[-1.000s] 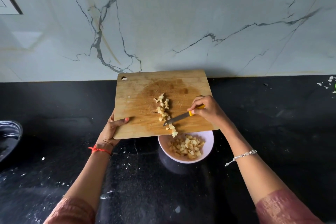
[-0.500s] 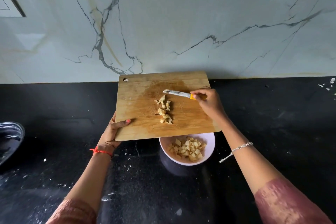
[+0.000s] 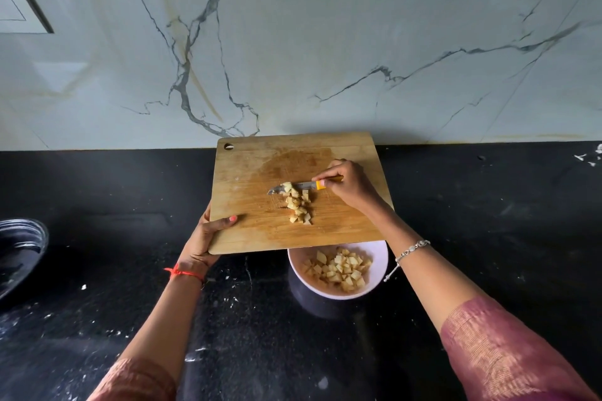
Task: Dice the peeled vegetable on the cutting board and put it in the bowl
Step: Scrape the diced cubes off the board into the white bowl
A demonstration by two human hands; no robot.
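A wooden cutting board [image 3: 260, 172] is held tilted above a white bowl [image 3: 379, 267]; its near edge overlaps the bowl's far rim. My left hand [image 3: 205, 238] grips the board's near left corner, thumb on top. A small pile of pale diced vegetable [image 3: 299, 205] lies mid-board. My right hand [image 3: 348, 185] holds a knife [image 3: 303, 186] by its yellow handle, the blade lying flat against the far end of the pile. More diced pieces [image 3: 338, 268] fill the bowl.
The black stone counter [image 3: 488, 221] is speckled with white scraps, more at the far right [image 3: 591, 156]. A dark metal dish [image 3: 19, 251] sits at the left edge. A marble wall [image 3: 325, 42] rises right behind the board.
After pushing pieces off the board's near edge into the bowl, the knife lifted to the far side of the pile and now rests against it. The board stays tilted.
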